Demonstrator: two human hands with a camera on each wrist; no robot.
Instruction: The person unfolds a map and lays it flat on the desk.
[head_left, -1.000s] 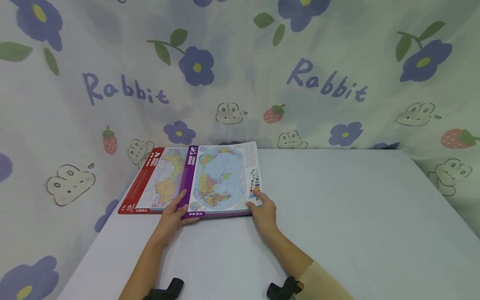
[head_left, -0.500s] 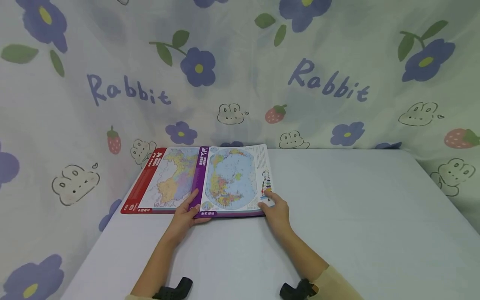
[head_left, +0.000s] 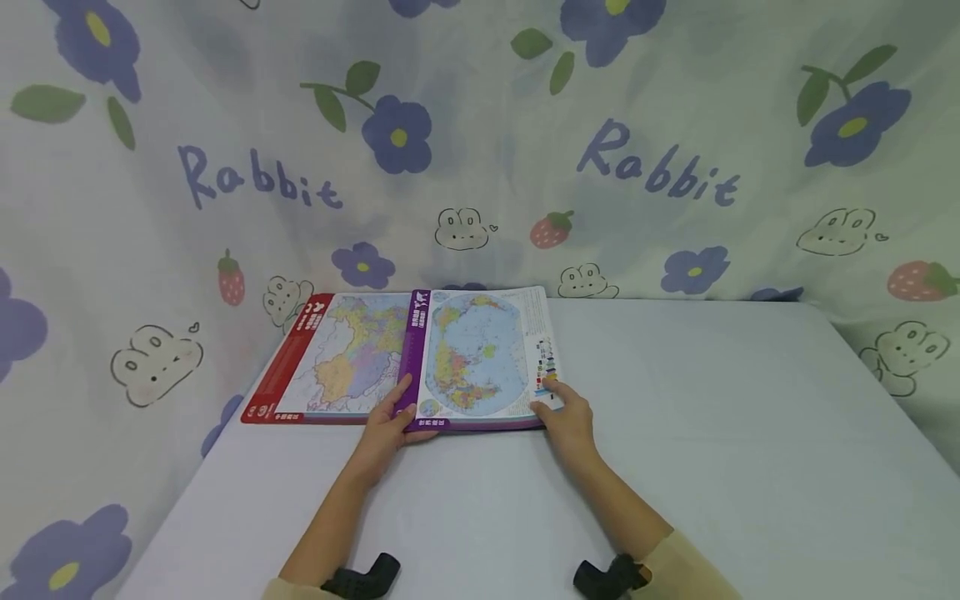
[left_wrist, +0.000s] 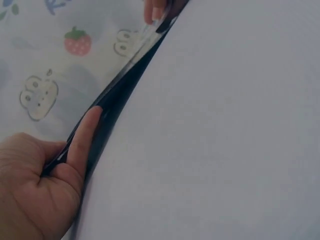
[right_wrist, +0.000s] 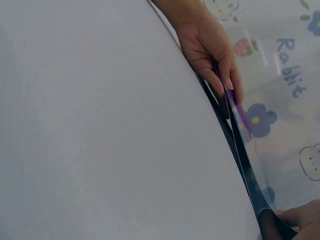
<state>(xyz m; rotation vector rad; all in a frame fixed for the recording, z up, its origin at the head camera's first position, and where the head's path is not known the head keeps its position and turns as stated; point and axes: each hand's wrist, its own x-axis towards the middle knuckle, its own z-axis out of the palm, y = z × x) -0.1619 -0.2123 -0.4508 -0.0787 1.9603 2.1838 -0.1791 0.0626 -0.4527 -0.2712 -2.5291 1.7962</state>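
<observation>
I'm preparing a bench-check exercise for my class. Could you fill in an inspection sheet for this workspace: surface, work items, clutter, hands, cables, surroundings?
Surface: white table, smooth-looking.
Work items: purple-banded map sheet overlaps the right part of the red-banded map sheet; both are printed side up.
Clutter: nothing seen.
Hands: left hand grips the purple-banded map sheet near its near-left corner; right hand grips it near its near-right corner. A black device shows at each wrist.
Cables: nothing seen.
Surroundings: hanging fabric behind and beside the table, printed with flowers, strawberries, rabbits and "Rabbit".
</observation>
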